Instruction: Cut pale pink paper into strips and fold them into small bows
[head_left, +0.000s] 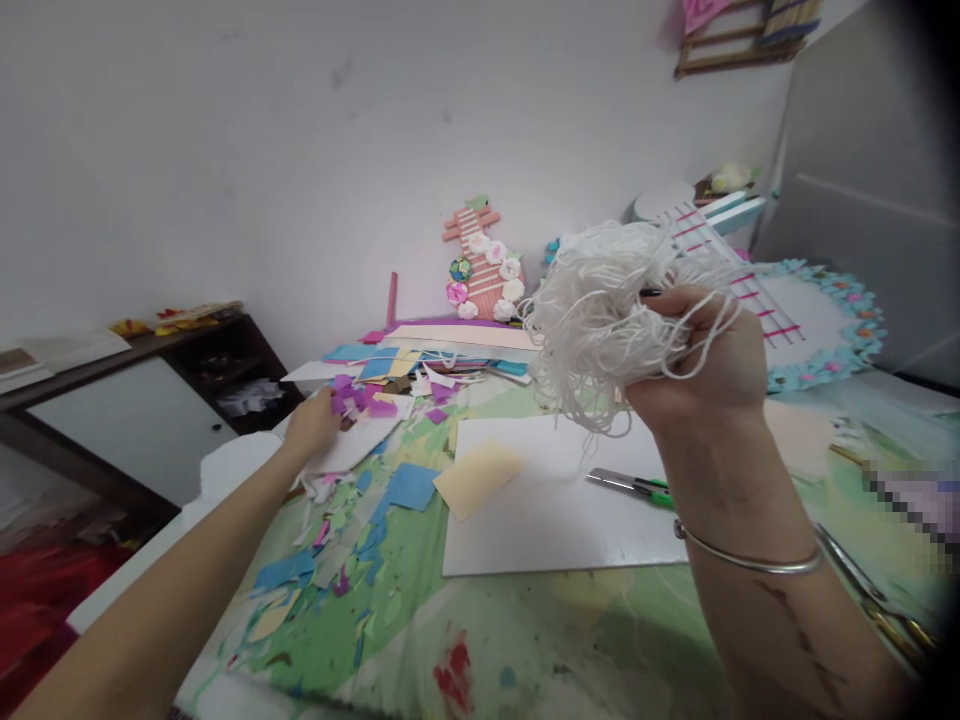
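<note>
My right hand (709,350) is closed round a large tangled bundle of white string (600,300), raised above the table with loose strands hanging down. Under it lies a white board (547,520) with a cream paper piece (480,478) on its left part. A utility knife (630,484) with a green handle rests on that board near my right wrist. At the left, my left hand (313,425) reaches to a small white sheet (356,445) bearing purple paper scraps (364,398). The fingers of that hand are mostly hidden, so any hold cannot be made out.
Blue paper pieces (412,487) and scraps litter the green-patterned table cover (420,620). Scissors (874,590) lie at the right edge. Behind stand a pink flower-trimmed guitar-shaped craft (487,265) and a round blue-flowered one (832,330). A low cabinet (135,405) is at left.
</note>
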